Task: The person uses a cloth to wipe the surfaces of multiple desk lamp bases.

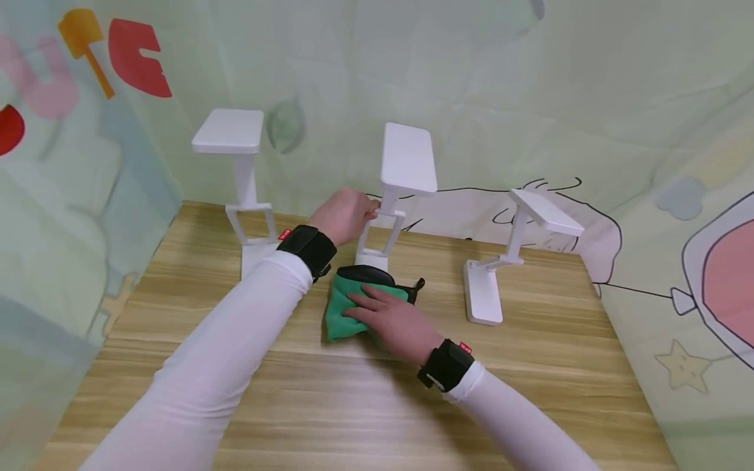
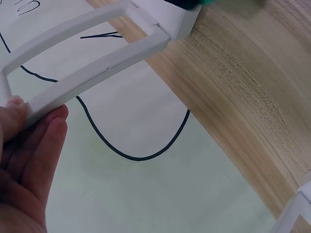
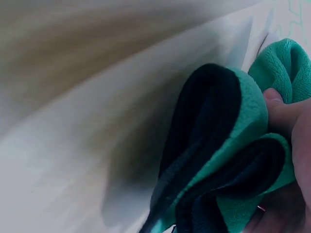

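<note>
The left grip [image 1: 344, 216] is pinched, thumb against fingers, on the frame [image 2: 97, 72] of the middle lamp [image 1: 408, 159], and the right grip [image 1: 400, 320] has thumb and fingers closed on a folded green-and-black cloth [image 1: 341, 313]. That cloth sits at the near end of the lamp's base [image 1: 371, 262], hiding it (whether it actually presses there, I can't tell from my spot). It looks like wiping to me; I'd want the left pinch firm but light, since the slim frame might fold if shoved, and the right working flat along the base, loose folds tucked under so none catches. Farther out on the counter [image 1: 294, 405], the left lamp [image 1: 228, 131] and the right lamp [image 1: 483, 294] stand apart to either side, and the left sleeve ought to mind the nearer one
</note>
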`<state>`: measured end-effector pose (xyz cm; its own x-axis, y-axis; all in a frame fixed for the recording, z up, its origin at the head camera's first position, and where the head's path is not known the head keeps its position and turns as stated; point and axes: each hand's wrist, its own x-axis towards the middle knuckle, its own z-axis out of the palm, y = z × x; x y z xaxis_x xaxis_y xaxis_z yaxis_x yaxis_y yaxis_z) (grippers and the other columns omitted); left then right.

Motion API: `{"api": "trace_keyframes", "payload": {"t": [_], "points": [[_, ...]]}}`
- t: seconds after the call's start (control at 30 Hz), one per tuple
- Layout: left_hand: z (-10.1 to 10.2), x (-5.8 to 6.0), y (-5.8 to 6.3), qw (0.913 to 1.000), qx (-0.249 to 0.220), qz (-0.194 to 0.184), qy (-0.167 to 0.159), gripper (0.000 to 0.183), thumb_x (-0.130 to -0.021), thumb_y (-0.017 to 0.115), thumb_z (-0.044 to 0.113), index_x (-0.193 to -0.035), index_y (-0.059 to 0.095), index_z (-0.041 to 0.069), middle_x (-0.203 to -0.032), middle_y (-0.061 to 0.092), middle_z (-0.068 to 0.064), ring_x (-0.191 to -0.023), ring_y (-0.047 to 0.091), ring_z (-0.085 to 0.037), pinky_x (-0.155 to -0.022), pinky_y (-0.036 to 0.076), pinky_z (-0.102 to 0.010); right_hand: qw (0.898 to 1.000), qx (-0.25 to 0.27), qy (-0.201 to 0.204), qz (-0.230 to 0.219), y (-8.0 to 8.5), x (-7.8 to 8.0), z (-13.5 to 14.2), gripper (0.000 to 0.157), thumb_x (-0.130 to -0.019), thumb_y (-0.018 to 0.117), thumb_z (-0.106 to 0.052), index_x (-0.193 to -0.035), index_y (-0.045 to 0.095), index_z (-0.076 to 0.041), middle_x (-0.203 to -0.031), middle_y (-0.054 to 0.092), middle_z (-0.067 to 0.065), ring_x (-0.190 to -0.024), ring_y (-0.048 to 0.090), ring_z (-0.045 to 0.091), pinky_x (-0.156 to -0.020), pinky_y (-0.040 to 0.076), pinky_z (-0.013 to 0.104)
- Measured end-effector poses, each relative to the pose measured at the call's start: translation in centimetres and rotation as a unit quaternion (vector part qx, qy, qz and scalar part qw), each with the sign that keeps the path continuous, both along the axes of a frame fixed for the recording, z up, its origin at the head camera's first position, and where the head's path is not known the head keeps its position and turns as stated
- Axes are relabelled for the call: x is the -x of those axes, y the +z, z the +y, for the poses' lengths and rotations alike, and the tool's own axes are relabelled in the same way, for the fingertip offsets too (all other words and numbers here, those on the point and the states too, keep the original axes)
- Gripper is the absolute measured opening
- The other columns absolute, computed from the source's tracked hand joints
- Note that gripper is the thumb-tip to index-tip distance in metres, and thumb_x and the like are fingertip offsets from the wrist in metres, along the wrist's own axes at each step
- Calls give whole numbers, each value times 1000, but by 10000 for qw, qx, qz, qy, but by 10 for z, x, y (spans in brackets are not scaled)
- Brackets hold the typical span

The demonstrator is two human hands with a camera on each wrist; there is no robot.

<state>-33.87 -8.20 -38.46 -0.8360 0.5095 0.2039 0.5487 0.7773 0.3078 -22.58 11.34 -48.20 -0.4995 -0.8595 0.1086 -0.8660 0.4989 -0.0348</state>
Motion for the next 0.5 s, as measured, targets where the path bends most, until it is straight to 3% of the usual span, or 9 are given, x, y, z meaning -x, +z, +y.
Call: {"api": "trace_keyframes", "payload": {"t": [0.27, 0.5], "points": [[3, -2, 3, 10000, 17, -29, -91, 20, -102, 58, 17, -114, 71, 8, -88, 71, -6, -72, 60, -15, -65, 52, -31, 9999, -156, -3, -35, -1, 28, -16, 44, -95, 63, -10, -137, 58, -20, -146, 51, 4, -137, 36, 28, -108, 39, 43], [3, -1, 1, 9998, 135, -51, -117, 22, -102, 57, 17, -118, 70, 9, -91, 72, -6, -74, 62, -15, -66, 52, -30, 9991, 19, -378, -207, -6, 48, -9, 50, -93, 59, -1, -138, 56, -24, -148, 48, 3, -139, 33, 25, -110, 36, 42]]}}
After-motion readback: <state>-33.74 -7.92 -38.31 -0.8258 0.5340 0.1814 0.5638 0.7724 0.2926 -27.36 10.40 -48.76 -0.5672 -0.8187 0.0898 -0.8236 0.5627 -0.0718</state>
